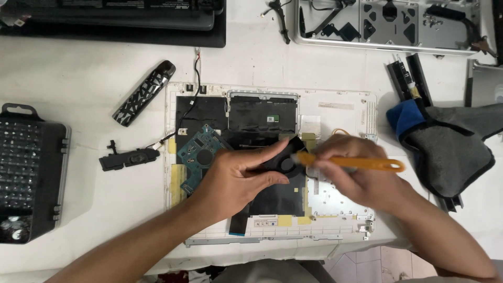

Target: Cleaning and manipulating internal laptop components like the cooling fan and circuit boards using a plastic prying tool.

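The left hand hides most of the black fan. The orange tool is motion-blurred, its tip indistinct. The opened laptops run off the top edge.

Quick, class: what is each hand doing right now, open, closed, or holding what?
Left hand: closed on a black fan.
Right hand: closed on an orange-handled brush.

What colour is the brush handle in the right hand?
Orange, on the brush held by the right hand; head view.

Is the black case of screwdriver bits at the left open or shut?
Open: the black bit case shows its rows of bits uncovered, with no lid over them.
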